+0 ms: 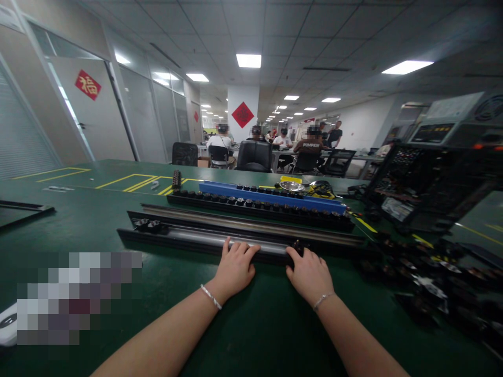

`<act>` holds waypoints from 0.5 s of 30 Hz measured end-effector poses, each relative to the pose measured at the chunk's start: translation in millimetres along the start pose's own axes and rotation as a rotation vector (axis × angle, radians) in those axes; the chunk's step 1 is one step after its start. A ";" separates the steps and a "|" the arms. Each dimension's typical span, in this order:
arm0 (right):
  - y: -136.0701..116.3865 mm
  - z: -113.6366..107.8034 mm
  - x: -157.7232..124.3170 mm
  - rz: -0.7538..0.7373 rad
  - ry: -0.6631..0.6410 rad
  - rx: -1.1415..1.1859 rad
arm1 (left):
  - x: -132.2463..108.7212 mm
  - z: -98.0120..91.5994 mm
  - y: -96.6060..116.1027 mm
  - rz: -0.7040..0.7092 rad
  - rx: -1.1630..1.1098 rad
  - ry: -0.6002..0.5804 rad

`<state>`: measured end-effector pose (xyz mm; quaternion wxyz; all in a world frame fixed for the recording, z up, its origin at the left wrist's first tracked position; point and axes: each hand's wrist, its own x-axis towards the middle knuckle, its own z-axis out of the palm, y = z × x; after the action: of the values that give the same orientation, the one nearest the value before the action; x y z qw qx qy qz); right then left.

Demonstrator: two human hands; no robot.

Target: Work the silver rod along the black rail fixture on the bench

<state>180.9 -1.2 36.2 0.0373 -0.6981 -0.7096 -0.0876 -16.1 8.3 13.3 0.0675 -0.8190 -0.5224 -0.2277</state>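
A long black rail [188, 236] with a U-shaped channel and a shiny grey inner strip lies across the green table in front of me. My left hand [234, 268] grips its near wall, fingers hooked over the edge and thumb low on the near side. Farther right, my right hand [312, 275] holds the same wall in a similar way. Just beyond its fingers, a small black part [299, 245] sits in the channel, partly hidden. Two black parts with metal centres [148, 224] sit near the rail's left end.
Behind lie another black rail [251, 222], a row of small black parts [236, 201] and a blue rail [271, 196]. Loose black parts [424, 277] are heaped at right, below an open black case [424, 183]. A blurred-out object [74, 298] lies at left. People sit far behind.
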 end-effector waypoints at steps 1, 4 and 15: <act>0.4 -0.6 0.0 0.003 -0.004 -0.001 | 0.0 -0.2 0.0 0.002 -0.002 0.001; 1.7 -1.3 0.8 0.008 -0.022 0.004 | 0.0 -0.8 0.0 0.000 -0.004 -0.003; 7.5 -1.9 1.5 0.043 -0.033 -0.016 | 0.7 0.5 -3.5 0.012 -0.030 -0.009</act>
<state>188.2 0.1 38.9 0.0216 -0.7149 -0.6942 -0.0809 -18.8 10.6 12.7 0.0541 -0.8240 -0.5143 -0.2314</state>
